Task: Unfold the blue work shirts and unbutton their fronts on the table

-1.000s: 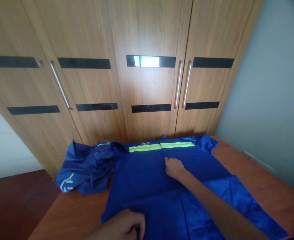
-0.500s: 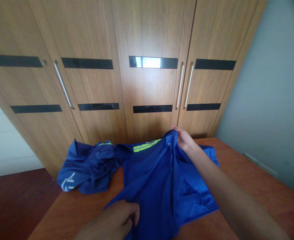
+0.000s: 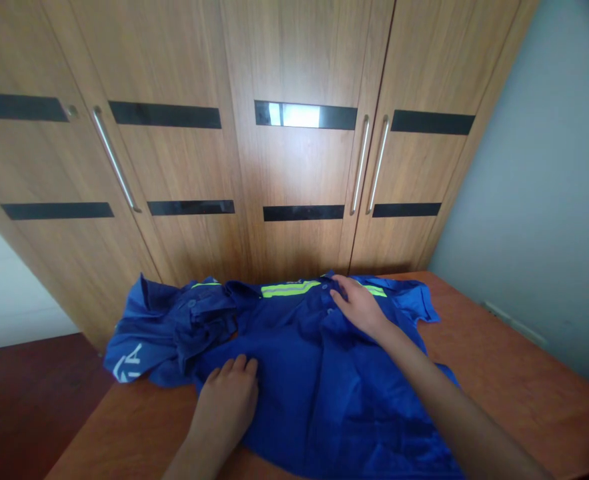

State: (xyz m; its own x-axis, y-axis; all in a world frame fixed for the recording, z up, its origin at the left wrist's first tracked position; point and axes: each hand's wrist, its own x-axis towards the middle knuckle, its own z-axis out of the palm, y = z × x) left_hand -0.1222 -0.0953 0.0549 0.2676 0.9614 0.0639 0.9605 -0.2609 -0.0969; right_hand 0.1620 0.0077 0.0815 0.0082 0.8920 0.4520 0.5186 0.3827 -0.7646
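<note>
Crumpled blue garment [image 3: 167,333] at left. Left hand [image 3: 231,397] on cloth, fingers curled, grip uncertain. Creased blue buttoned shirt [image 3: 294,380] mid tabletop [image 3: 499,353], yellow-green strip [image 3: 289,290] far. Right hand [image 3: 361,308] near collar, fingers parted. Wood-grain wardrobe [image 3: 294,167] behind.

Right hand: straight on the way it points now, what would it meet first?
Most likely the top edge of the blue shirt, just ahead of the right hand; beyond that, the wooden wardrobe door. One view leaves the depth unclear.
</note>
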